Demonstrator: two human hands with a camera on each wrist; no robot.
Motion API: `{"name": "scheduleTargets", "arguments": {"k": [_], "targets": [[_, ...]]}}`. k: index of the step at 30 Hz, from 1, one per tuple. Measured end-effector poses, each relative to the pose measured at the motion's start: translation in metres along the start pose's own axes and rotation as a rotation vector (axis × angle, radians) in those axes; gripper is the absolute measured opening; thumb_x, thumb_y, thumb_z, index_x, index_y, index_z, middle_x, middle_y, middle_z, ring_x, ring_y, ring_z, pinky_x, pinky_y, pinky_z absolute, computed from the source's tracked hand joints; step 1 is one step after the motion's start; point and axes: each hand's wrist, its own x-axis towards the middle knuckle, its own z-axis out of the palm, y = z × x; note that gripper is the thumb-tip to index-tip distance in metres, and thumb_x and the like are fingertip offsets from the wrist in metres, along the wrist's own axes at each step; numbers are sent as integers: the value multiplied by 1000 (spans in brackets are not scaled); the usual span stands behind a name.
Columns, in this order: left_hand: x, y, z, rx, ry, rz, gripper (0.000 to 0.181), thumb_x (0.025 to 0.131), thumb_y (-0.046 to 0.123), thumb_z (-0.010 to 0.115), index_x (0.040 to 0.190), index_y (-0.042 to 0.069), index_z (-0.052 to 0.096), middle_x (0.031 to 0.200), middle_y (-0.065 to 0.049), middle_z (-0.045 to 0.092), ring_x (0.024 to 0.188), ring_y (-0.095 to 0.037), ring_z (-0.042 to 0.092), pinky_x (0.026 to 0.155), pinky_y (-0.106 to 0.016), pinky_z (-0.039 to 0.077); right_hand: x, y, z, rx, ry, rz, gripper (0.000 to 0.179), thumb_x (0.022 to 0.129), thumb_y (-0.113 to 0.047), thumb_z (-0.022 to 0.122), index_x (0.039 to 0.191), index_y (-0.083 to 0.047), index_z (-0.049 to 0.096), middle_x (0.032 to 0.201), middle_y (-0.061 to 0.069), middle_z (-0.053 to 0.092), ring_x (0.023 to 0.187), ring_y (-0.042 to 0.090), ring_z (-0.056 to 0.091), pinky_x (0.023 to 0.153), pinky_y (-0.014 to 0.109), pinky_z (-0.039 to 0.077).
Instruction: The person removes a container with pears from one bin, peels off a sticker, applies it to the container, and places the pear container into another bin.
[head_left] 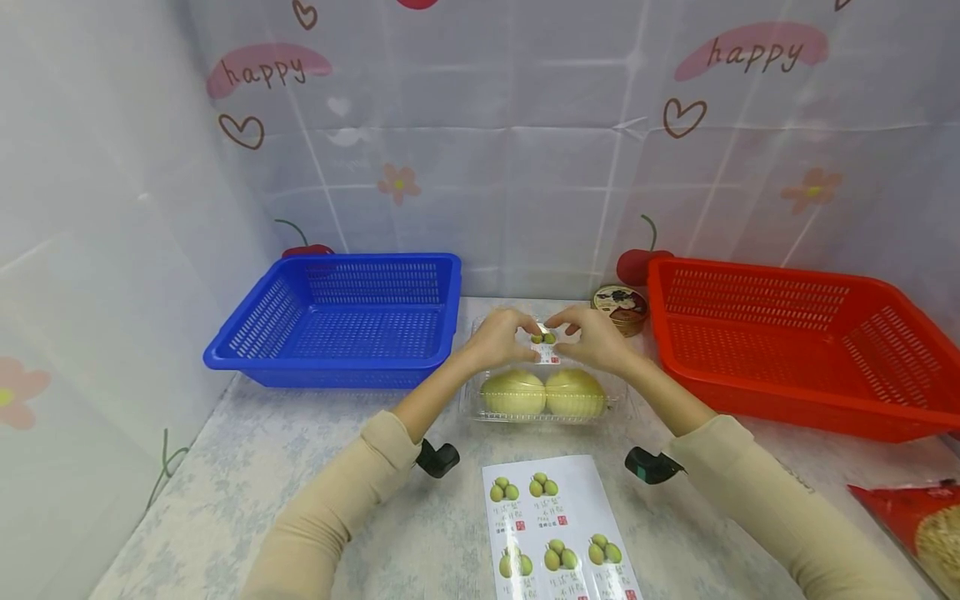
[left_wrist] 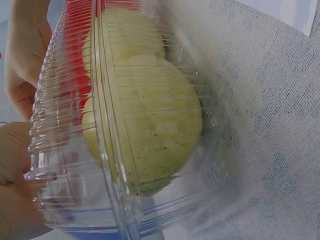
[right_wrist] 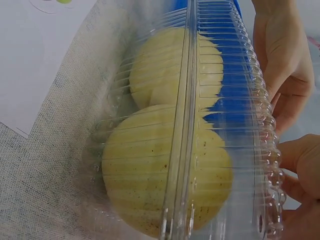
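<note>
Label (head_left: 545,340) on plastic box (head_left: 542,417), blue basket (head_left: 330,375) left, red basket (head_left: 787,408) right. Left hand (head_left: 501,339), right hand (head_left: 598,339): thumb and fingers spread at label edges. Label likely flimsy, hold by edges; box probably slick, 2 fruits (head_left: 573,395) weighty.

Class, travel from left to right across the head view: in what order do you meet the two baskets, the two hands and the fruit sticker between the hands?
Blue basket → left hand → fruit sticker → right hand → red basket.
</note>
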Motion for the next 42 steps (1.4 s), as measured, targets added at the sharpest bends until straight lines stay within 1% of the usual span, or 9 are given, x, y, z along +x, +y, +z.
{"name": "scheduleTargets", "arguments": {"k": [3, 8, 15, 21, 27, 33, 35, 38, 42], "targets": [[0, 0, 0, 6, -21, 12, 34, 75, 11, 78, 106, 0, 69, 108, -10, 69, 111, -25, 58, 96, -38, 44, 0, -1, 0, -9, -39, -28, 35, 79, 1, 69, 113, 3, 65, 110, 17, 66, 93, 37, 61, 81, 48, 51], [-2, 0, -2, 27, -73, 5, 38, 77, 13, 77, 112, 1, 67, 112, -10, 67, 116, -27, 54, 103, -43, 36, 0, -2, 0, -56, -108, -79, 42, 81, 1, 65, 122, 5, 59, 112, 17, 66, 100, 39, 60, 87, 51, 48], [-4, 1, -3, 51, -102, -1, 45, 79, 16, 76, 119, 1, 63, 120, -10, 64, 120, -30, 48, 104, -44, 34, -2, -5, -1, -69, -153, -66, 48, 82, -6, 69, 126, 5, 55, 115, 19, 64, 106, 39, 58, 91, 53, 46], [-4, -2, -2, 30, -104, -29, 52, 80, 17, 75, 127, 1, 56, 125, -12, 60, 122, -31, 46, 105, -46, 34, -3, -5, -1, -65, -135, -45, 50, 81, -9, 72, 125, 7, 55, 112, 20, 65, 105, 38, 59, 91, 52, 46], [-7, -4, -4, 16, -98, -40, 50, 80, 15, 74, 125, 0, 57, 123, -13, 61, 121, -30, 48, 105, -45, 33, -4, -3, -1, -86, -115, -15, 48, 81, -12, 73, 121, 8, 57, 108, 19, 67, 103, 36, 61, 90, 50, 47], [-17, -5, -8, 39, -100, 4, 43, 82, 14, 71, 120, -1, 60, 119, -13, 64, 116, -28, 54, 105, -43, 33, -10, -4, -2, -100, -100, -24, 41, 80, -11, 72, 114, 8, 62, 103, 18, 69, 97, 33, 64, 88, 49, 49], [-22, -5, -9, 30, -103, 22, 43, 82, 14, 71, 120, -2, 59, 118, -14, 64, 114, -28, 56, 103, -42, 37, -13, -5, -3, -103, -106, -29, 38, 81, -11, 72, 113, 7, 63, 103, 18, 69, 96, 32, 65, 86, 48, 50], [-29, -5, -11, -7, -117, 36, 45, 82, 14, 72, 122, -4, 58, 117, -15, 64, 113, -29, 57, 100, -40, 42, -19, -7, -5, -102, -112, -29, 35, 82, -10, 71, 112, 7, 64, 102, 18, 69, 95, 31, 66, 86, 47, 50], [-40, -4, -14, -89, -119, 52, 47, 83, 14, 71, 123, -6, 56, 118, -18, 63, 111, -30, 58, 96, -41, 45, -31, -9, -10, -90, -104, -32, 35, 82, -9, 70, 113, 7, 63, 99, 17, 70, 95, 31, 65, 85, 48, 50]]}}
